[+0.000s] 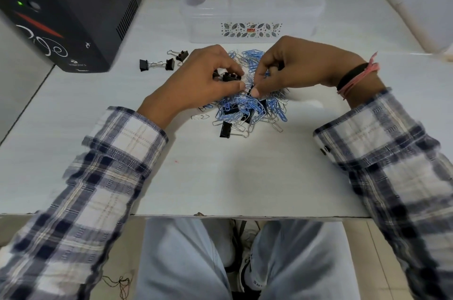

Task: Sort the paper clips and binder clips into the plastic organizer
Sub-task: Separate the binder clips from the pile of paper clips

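A tangled heap of blue and silver paper clips [255,108] mixed with black binder clips lies in the middle of the white table. My left hand [196,79] is over the heap's left side, fingers closed on a black binder clip [230,77]. My right hand [291,67] pinches into the heap's top, thumb and fingers closed on another small black clip among the paper clips. The clear plastic organizer [252,9] with its compartments stands just behind the heap. Three black binder clips [169,63] lie apart, left of my left hand. One binder clip [225,129] rests at the heap's near edge.
A black power unit [66,10] with a green light stands at the back left, its cable running behind the organizer. The table's front edge [220,215] is close to my lap. The table's left edge drops off beside the unit.
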